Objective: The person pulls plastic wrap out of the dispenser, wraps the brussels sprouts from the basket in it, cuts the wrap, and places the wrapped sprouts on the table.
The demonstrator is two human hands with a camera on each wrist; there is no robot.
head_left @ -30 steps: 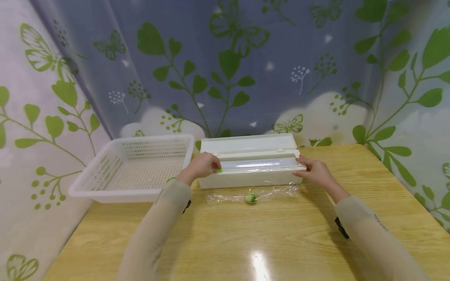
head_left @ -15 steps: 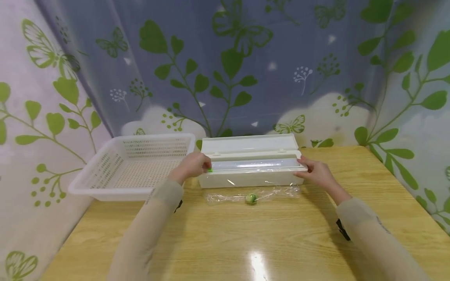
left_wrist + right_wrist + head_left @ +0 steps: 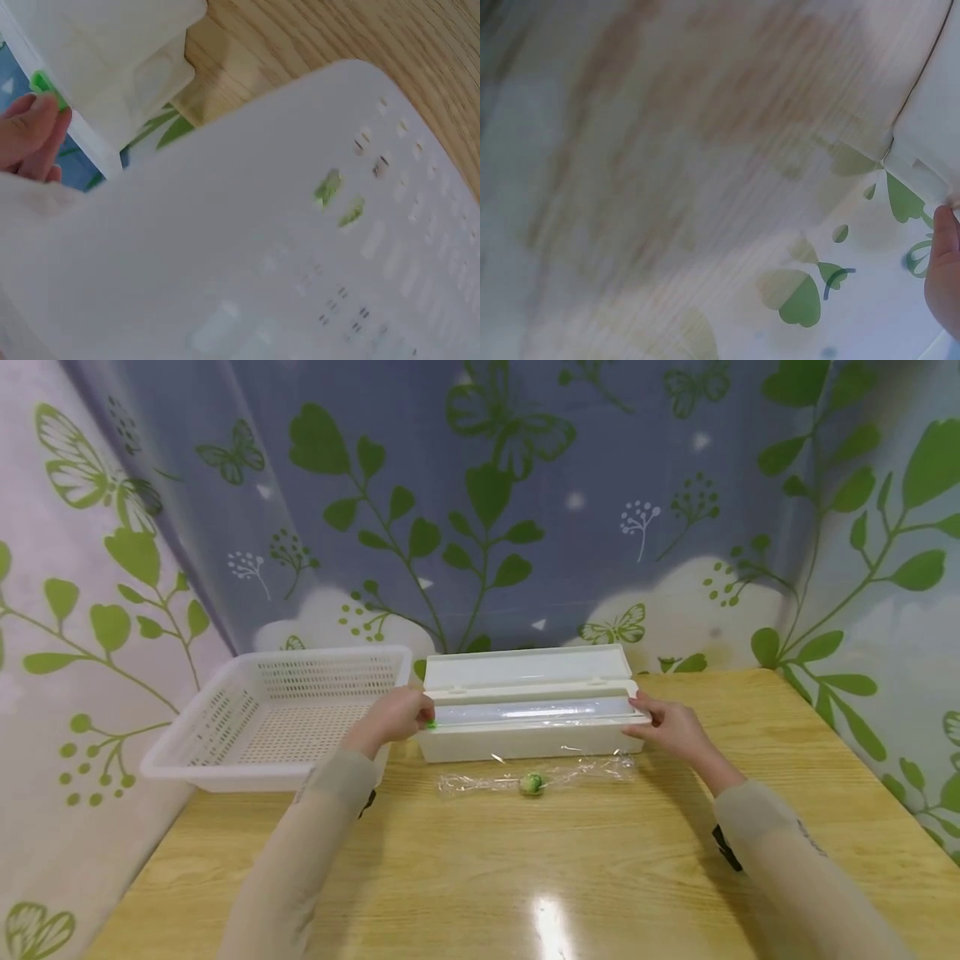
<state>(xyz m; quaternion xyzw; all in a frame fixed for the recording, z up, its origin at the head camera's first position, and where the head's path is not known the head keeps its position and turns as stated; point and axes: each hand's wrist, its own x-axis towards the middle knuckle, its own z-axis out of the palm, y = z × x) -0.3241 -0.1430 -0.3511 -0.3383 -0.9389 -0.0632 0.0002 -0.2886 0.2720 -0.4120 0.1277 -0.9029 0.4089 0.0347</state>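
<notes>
- The left wrist view shows a green tab between thumb and finger, where the head view gives only a speck of it.
- That same view shows green patches at the slots of the basket (what they are, one cannot tell), which the head view does not show.
- The right wrist view, mostly blurred, adds a fingertip against the end of the box.
- The left hand pinches the tab at the box's left end, just beside the basket.
- The right hand grips the box's right end, its thumb on the front wall and fingers at the top.
- The box, lid raised, holds a roll lying lengthwise.
- In front of it on the table, twisted film wraps a round green thing.
- The basket's slotted floor shows left of the box.
</notes>
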